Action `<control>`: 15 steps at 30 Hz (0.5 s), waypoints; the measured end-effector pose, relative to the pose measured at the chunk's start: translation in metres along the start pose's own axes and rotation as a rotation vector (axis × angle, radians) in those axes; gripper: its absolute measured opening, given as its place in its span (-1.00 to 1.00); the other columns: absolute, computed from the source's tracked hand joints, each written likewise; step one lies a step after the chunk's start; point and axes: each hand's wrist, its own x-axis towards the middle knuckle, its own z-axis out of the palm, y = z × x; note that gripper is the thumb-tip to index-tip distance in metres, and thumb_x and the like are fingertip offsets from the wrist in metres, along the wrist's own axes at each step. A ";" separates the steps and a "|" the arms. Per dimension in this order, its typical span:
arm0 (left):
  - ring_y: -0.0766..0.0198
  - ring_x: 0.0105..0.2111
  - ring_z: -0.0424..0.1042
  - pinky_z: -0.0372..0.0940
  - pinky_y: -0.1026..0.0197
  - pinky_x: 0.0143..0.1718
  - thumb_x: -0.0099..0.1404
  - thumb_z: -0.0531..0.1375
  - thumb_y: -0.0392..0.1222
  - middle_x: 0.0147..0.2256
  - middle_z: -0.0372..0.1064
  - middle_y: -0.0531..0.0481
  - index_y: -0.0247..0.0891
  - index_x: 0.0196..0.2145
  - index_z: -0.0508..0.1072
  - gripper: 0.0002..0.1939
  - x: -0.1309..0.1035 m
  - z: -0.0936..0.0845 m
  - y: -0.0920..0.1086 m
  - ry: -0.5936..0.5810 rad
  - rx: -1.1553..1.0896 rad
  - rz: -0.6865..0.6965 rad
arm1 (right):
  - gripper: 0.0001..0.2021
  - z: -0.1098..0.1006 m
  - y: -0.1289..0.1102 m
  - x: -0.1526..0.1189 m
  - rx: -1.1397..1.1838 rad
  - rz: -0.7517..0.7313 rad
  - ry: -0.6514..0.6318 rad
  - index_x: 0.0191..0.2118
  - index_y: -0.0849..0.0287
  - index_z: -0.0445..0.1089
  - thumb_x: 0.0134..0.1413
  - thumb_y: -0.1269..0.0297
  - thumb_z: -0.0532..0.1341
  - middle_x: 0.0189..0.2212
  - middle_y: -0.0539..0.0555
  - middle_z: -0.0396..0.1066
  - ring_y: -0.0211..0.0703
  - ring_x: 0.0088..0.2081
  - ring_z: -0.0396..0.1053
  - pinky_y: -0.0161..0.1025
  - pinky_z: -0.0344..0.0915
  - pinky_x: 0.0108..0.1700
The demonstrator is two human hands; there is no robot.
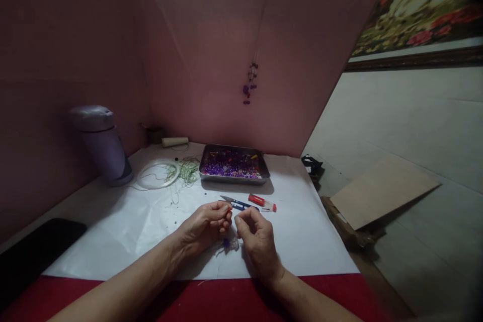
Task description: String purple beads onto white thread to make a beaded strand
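Note:
My left hand (209, 224) pinches a small red bead (229, 208) between thumb and forefinger. Just to its right, my right hand (256, 236) is closed in a pinch; whatever it holds is too small to make out. Below and between the hands lies a little cluster of clear and blue-purple beads (229, 245) on the white sheet. Behind the fingers are blue-handled thread snips (239, 204) and a small red case with a clear end (260, 202). Further back sits a metal tray (234, 179) of purple and mixed beads.
At the left stand a purple bottle (103, 146), a ring of clear line (158, 174) and tangled green thread (186, 170). A dark object (45, 246) lies front left. Strung beads (250, 83) hang against the pink panel (204, 60).

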 end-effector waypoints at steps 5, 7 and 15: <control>0.45 -0.57 0.23 0.08 0.37 -0.53 0.07 0.28 -0.30 -0.52 0.27 0.03 -0.39 -0.42 0.39 -0.87 0.000 -0.001 -0.001 0.001 -0.001 -0.004 | -0.83 0.001 0.001 0.000 -0.007 0.002 0.003 -0.47 0.20 0.25 0.09 0.26 0.12 -0.60 -0.06 0.26 -0.30 -0.54 0.20 -0.35 0.16 -0.48; 0.45 -0.57 0.23 0.08 0.36 -0.52 0.09 0.27 -0.30 -0.52 0.27 0.03 -0.39 -0.42 0.39 -0.87 0.001 -0.002 -0.001 -0.002 0.001 0.001 | -0.83 0.002 0.000 0.000 0.001 0.005 0.001 -0.47 0.20 0.25 0.08 0.26 0.13 -0.60 -0.05 0.27 -0.30 -0.54 0.21 -0.36 0.16 -0.48; 0.45 -0.56 0.24 0.08 0.36 -0.52 0.09 0.27 -0.30 -0.50 0.27 0.03 -0.39 -0.41 0.39 -0.87 0.002 -0.003 -0.002 -0.005 -0.002 -0.001 | -0.84 0.001 -0.001 0.002 0.020 0.016 -0.001 -0.47 0.21 0.26 0.07 0.27 0.14 -0.60 -0.04 0.31 -0.30 -0.55 0.24 -0.36 0.17 -0.48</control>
